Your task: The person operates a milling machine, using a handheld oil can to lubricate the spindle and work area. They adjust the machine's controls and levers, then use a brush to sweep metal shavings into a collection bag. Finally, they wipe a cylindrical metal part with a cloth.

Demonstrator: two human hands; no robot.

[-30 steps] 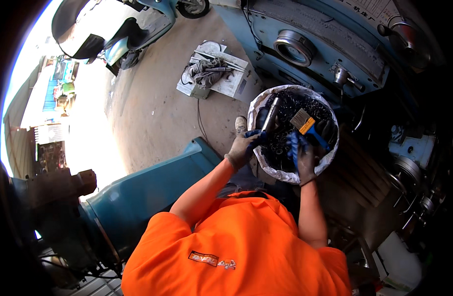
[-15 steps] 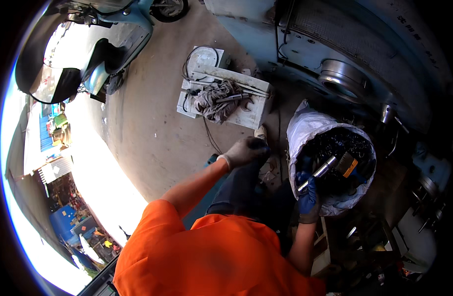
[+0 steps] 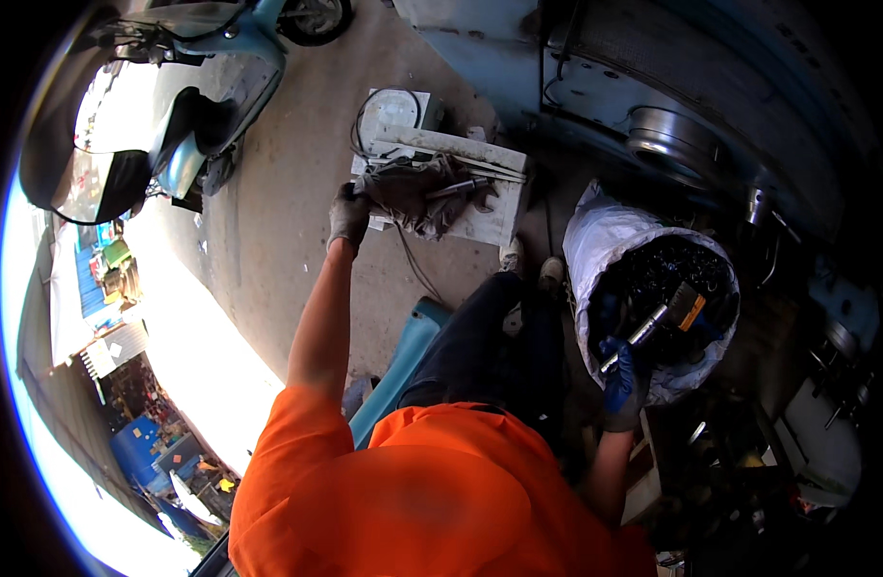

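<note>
My left hand (image 3: 348, 217), in a pale grey work glove, reaches forward to the left edge of a crumpled grey-brown rag (image 3: 408, 192). Its darkened fingers look closed on the cloth. The rag lies over a white box-like unit (image 3: 499, 212), with a silver metal tool (image 3: 458, 188) across it. To the right, my right hand (image 3: 624, 385), in a blue-palmed glove, is closed around a shiny metal cylinder (image 3: 645, 329). At the cylinder's far end is a dark brush with a yellow band (image 3: 689, 308); whether they are joined I cannot tell. Both are over the mouth of a white woven sack (image 3: 595, 245).
Dark, glinting scraps (image 3: 653, 269) fill the sack. Behind it stands a large blue-grey machine (image 3: 595, 87) with a round metal fitting (image 3: 672, 144). A scooter (image 3: 211, 106) is parked at far left. Cables (image 3: 415, 260) trail across the floor, and a wooden frame (image 3: 643, 481) stands lower right.
My left hand has moved forward and left from near my knees to the rag, whose left part has shifted. My right hand keeps the metal cylinder, its tip now against the brush.
</note>
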